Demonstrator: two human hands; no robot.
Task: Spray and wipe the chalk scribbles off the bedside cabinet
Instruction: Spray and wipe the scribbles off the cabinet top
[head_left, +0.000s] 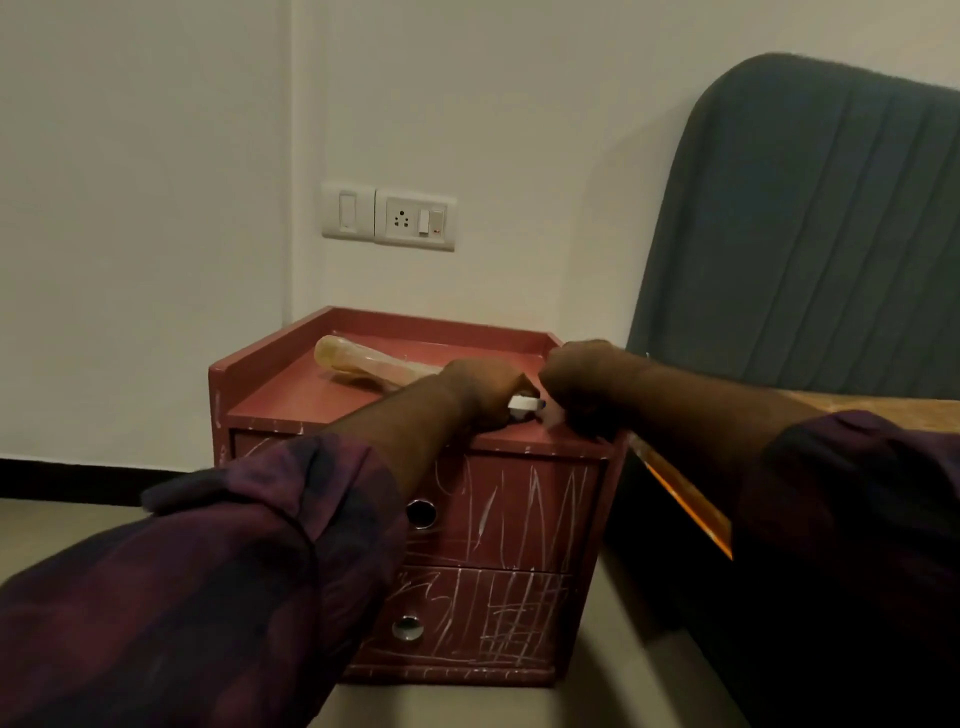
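While both hands meet near the front right corner of the bedside cabinet (291, 400), I watch through the head camera as the spray bottle (358, 358) lies on its side across the red top. Its clear body, tinted yellow, points toward the back left corner, and its white nozzle (522, 404) points toward the front right corner. The left hand (480, 387) is curled round the bottle's neck, just behind the nozzle, so the body sticks out beyond the knuckles. The right hand (587, 384) sits directly opposite at the cabinet's right edge, fingers curled and close against the nozzle tip. A small pale patch shows at its fingertips; I cannot tell whether it is pinching the nozzle, holding something else, or only touching.

Below the hands, white chalk scribbles (519, 519) cover both drawer fronts: tall zigzags on the upper drawer, a rough grid on the lower. Each drawer has a round metal pull, the upper pull (421, 513) partly hidden by the left arm's dark plaid sleeve (234, 571), the lower pull (407, 627) in plain sight. More chalk marks run down the cabinet's front left edge. A padded grey headboard (805, 234) stands to the right of the cabinet, and a switch and socket plate (414, 221) is on the wall behind it.
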